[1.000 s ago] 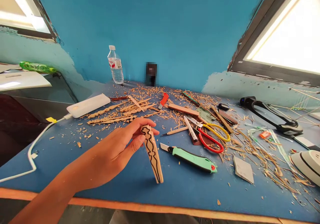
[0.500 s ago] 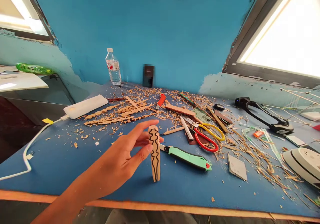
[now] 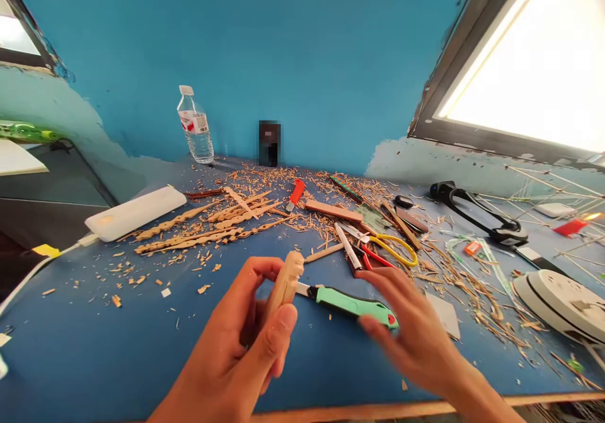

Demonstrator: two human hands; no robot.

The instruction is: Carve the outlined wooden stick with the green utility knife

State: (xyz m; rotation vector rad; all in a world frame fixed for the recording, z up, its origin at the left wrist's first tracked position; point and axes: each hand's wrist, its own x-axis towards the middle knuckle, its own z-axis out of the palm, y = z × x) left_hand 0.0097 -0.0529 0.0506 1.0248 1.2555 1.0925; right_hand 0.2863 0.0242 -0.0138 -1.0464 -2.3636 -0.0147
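Note:
My left hand (image 3: 255,341) grips a small carved piece of wood (image 3: 286,281) between thumb and fingers, tilted up, with notches showing at its top edge. The black line drawn on it is turned out of sight. My right hand (image 3: 406,322) is open and slightly blurred, its fingers over the handle end of the green utility knife (image 3: 352,304). Whether they touch the knife I cannot tell. The knife lies on the blue table (image 3: 118,360), its blade pointing left, just behind the wood piece.
Red-and-yellow scissors (image 3: 394,249), a white marker (image 3: 348,246) and a red cutter (image 3: 296,194) lie behind the hands. Wavy carved strips (image 3: 189,237) and shavings spread left. A water bottle (image 3: 195,127) stands at the wall. A white power bank-like block (image 3: 137,212) is left, a round white device (image 3: 562,303) right.
My left hand has lifted the wood piece off the table and turned it, hiding its drawn face. My right hand has come in from the right to the green knife. The view has shifted slightly right.

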